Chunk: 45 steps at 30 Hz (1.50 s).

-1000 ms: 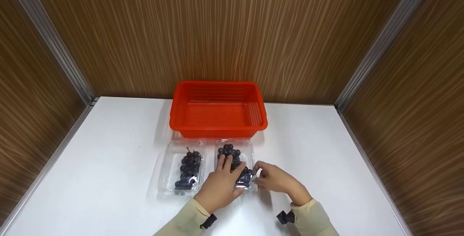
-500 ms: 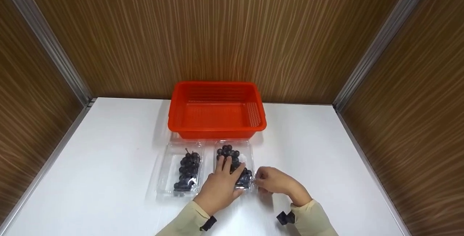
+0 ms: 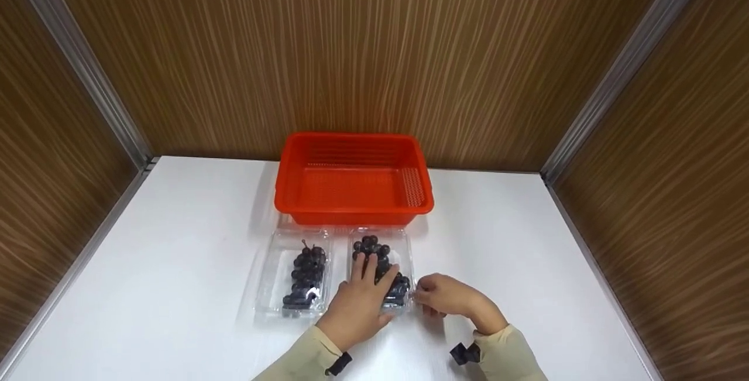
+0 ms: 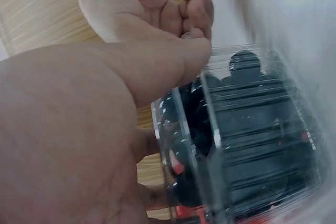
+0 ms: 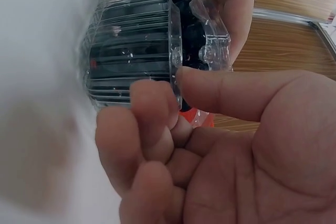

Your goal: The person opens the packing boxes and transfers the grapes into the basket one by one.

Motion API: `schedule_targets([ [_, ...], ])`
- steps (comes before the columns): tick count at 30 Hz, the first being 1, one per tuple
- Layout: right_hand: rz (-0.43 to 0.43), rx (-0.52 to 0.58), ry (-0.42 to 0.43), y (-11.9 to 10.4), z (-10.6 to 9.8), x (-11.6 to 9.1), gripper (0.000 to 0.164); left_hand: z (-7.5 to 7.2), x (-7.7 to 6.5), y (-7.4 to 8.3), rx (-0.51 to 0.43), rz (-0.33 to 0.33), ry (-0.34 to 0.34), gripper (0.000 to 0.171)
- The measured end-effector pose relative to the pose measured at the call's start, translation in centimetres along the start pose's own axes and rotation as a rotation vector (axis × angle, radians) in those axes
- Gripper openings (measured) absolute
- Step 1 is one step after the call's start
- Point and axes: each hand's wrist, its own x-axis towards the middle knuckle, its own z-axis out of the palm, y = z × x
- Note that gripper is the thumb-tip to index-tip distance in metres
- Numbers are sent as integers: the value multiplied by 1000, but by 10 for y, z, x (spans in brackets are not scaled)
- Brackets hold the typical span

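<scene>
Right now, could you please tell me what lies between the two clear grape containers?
In the head view, a narrow strip of bare white tabletop, with the left hand hiding its near end.

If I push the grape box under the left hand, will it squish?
The grape box probably bends a little: its ribbed walls look thin. Sitting low and flat, it'd likely slide, not tip. The round grapes might shift inside.
</scene>
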Motion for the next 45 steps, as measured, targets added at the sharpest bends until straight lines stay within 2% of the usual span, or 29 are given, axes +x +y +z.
schedule_targets([
  [6, 16, -12, 0, -2, -3, 1, 27, -9, 3, -4, -56, -50, -29, 89],
  [11, 11, -15, -8, -4, -3, 4, 29, -11, 5, -6, 0, -59, -1, 91],
  [21, -19, -27, -49, -1, 1, 4, 33, 0, 8, 0, 91, -58, 81, 93],
  [32, -22, -16, -101, -2, 3, 2, 32, -7, 7, -4, -9, -55, 79, 81],
  [39, -8, -31, -80, -4, 8, 1, 33, -7, 8, -5, -30, -43, 82, 79],
  [45, -36, -100, -63, -7, 10, 0, 33, -8, 8, -6, -61, -44, 95, 78],
])
